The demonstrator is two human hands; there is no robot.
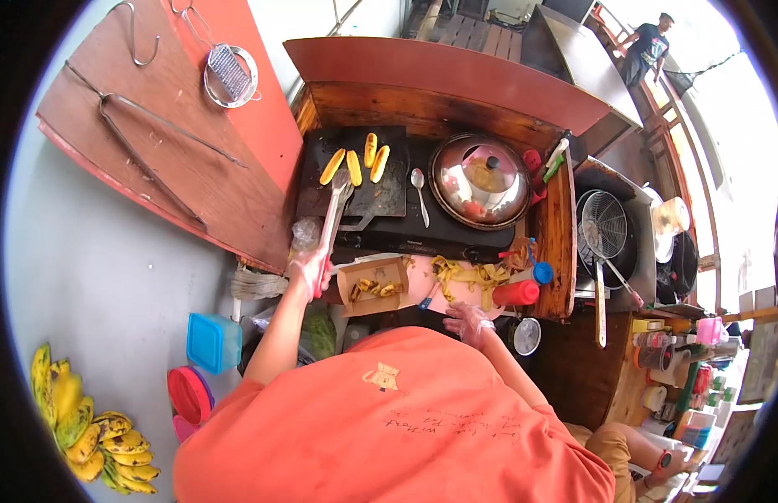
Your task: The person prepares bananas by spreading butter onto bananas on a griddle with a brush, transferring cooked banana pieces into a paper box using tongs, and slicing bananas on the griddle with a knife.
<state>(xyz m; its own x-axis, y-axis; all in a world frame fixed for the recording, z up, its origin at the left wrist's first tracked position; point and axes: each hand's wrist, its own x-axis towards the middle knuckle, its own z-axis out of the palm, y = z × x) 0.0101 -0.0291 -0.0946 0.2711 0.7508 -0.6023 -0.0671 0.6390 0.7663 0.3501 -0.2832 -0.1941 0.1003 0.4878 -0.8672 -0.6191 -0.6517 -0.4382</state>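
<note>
My left hand (307, 272), in a clear plastic glove, is closed around the red handles of metal tongs (332, 220). The tongs' tips reach over a black griddle plate (387, 199), right at the peeled banana pieces (354, 168) lying on it. Several yellow pieces are there. My right hand (468, 323), also gloved, lies with fingers apart at the front edge of a pink cutting board (421, 275). On this board are banana peels (488, 277) and a blue-handled knife (429, 298). Between my hands sits an open cardboard box (347, 289) holding browned banana pieces (376, 289).
Right of the griddle are a spoon (420, 197) and a lidded pan (481, 180). A red bottle (516, 293) stands beside the board. Further right, a strainer (604, 226) rests over a wok. Banana bunches (91, 427) lie at lower left. A person (647, 50) is in the background.
</note>
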